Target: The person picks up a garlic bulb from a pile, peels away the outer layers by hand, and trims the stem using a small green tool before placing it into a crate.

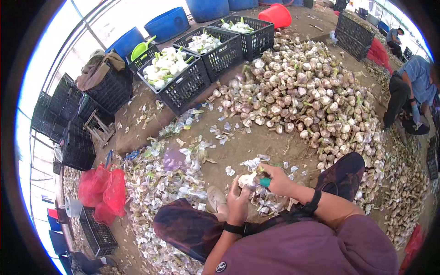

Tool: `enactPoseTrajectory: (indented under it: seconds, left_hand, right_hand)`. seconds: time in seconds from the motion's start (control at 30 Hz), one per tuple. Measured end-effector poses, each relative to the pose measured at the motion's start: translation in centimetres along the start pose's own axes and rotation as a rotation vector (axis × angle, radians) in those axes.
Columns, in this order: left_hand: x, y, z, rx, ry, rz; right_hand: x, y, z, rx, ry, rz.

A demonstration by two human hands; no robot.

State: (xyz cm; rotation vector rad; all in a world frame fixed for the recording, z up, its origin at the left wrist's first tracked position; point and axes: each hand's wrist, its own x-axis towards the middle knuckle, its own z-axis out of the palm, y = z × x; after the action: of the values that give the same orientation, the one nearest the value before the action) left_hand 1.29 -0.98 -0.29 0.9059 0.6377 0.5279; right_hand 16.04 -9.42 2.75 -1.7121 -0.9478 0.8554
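My left hand (238,201) is wrapped round a whitish garlic bulb (248,180) in front of my knees. Close against the bulb's stem side, my right hand (280,181) is closed, with a small green object (265,182) showing at its fingers; its kind cannot be made out. A large heap of unpeeled garlic bulbs (316,91) lies ahead and to the right. Papery garlic skins (183,183) cover the ground around my legs, some of them just beyond my hands.
Black crates (183,87) of cleaned garlic stand ahead, one with a green scoop (143,48) beside it. Blue tubs (167,23) and a red bucket (276,16) are behind. Red mesh bags (103,190) lie left. A co-worker (417,82) bends at the right.
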Motion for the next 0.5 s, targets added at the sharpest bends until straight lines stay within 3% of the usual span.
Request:
enactPoseTrajectory:
  seconds: [0.17, 0.23, 0.3, 0.43, 0.5]
  left_hand:
    - [-0.2, 0.6, 0.5, -0.160, 0.024, -0.134]
    - [-0.5, 1.1, 0.9, -0.013, 0.012, 0.004]
    - [-0.3, 1.4, 1.0, 0.212, -0.009, 0.158]
    - [0.1, -0.3, 0.5, 0.376, 0.008, 0.368]
    - [-0.2, 0.4, 0.9, 0.248, 0.003, 0.261]
  right_hand:
    - [-0.2, -0.8, 0.0, 0.186, -0.058, 0.068]
    - [0.1, -0.8, 0.3, 0.329, -0.094, 0.172]
    - [-0.2, -0.4, 0.9, 0.311, -0.044, 0.228]
    - [0.2, -1.2, 1.6, 0.229, 0.104, 0.293]
    - [0.4, -0.7, 1.8, 0.237, 0.080, 0.282]
